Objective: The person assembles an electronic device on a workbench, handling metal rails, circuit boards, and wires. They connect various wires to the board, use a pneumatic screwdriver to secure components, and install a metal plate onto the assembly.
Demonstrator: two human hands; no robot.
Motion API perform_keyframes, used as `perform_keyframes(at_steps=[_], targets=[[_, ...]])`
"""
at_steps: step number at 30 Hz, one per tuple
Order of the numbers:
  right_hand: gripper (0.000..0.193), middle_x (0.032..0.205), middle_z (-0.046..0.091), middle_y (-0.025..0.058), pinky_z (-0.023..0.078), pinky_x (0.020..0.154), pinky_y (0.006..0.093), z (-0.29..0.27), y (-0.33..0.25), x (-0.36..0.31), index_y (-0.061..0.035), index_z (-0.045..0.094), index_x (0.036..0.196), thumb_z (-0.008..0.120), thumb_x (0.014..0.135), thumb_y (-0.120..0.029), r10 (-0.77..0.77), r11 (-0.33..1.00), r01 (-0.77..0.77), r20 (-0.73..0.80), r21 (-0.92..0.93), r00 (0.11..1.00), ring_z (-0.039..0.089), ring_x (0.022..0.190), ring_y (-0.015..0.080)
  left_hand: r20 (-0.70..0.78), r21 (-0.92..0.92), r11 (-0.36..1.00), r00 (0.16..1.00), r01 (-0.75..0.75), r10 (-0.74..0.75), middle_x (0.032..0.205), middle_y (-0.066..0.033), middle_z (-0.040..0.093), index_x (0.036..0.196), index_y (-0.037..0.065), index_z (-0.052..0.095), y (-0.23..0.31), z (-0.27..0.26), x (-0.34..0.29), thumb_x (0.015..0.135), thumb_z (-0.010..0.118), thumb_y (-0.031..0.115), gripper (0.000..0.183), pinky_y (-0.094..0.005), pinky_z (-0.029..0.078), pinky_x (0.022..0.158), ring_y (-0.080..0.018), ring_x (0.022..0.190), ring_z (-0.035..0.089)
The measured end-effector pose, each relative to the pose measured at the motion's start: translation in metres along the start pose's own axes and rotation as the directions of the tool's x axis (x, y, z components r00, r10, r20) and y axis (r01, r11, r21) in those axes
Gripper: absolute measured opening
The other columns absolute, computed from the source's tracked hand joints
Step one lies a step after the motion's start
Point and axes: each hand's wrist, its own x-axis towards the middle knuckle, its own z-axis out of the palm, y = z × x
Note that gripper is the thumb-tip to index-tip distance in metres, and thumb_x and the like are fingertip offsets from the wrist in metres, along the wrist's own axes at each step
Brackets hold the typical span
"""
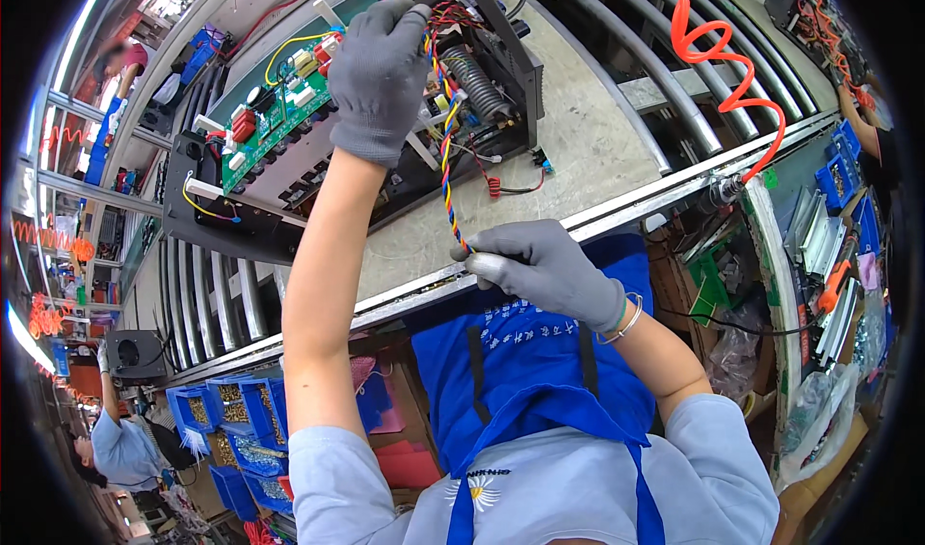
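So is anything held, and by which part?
The right hand pinches the twisted wires at their lower visible end. The left hand is beside their upper stretch; any grip is hidden.

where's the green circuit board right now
In the head view, the green circuit board is in the upper left, on the opened black unit, just left of the person's gloved left hand.

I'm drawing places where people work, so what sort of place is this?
It looks like a factory, probably one where electrical machines get put together. There are metal rollers, blue bins of small parts, and an open machine with a green circuit board.
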Motion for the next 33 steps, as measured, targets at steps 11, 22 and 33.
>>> perform_keyframes(at_steps=[11,22,33], targets=[[0.027,0.072,0.06,-0.0022,0.04,0.053,0.0189,-0.001,0.014,0.006,-0.0034,0.067,0.109,0.059,0.092,-0.023,0.069,0.997,-0.07,0.02,0.028,0.997,0.047,0.06,0.0018,0.697,-0.345,0.809,0.707,0.476,-0.119,0.087,-0.0108,0.07,0.111,0.003,0.065,-0.011,-0.015,0.042,0.086,0.061,0.015,0.028,-0.0311,0.053,0.07,-0.0194,0.076,0.067],[0.03,0.074,0.067,0.0125,0.051,0.065,0.0376,0.021,0.029,0.025,-0.0085,0.07,0.097,0.056,0.087,-0.033,0.019,0.817,0.036,0.089,-0.576,0.996,0.066,0.069,0.0257,0.735,-0.027,0.921,0.632,0.39,-0.246,0.096,-0.0157,0.068,0.094,0.001,0.069,0.01,-0.015,0.037,0.087,0.058,0.044,0.045,-0.0394,0.05,0.071,-0.0243,0.084,0.067],[0.018,0.079,0.061,0.0103,0.048,0.065,0.0393,-0.062,0.058,-0.06,-0.0117,0.073,0.089,0.068,0.078,-0.024,-0.068,0.439,-0.295,-0.359,-0.849,0.931,0.061,0.073,0.0292,0.911,-0.4,-0.608,0.372,0.685,-0.18,0.072,-0.0068,0.061,0.078,0.011,0.056,0.024,-0.049,0.035,0.093,0.055,0.034,0.028,-0.016,0.039,0.039,-0.0097,0.055,0.054]])
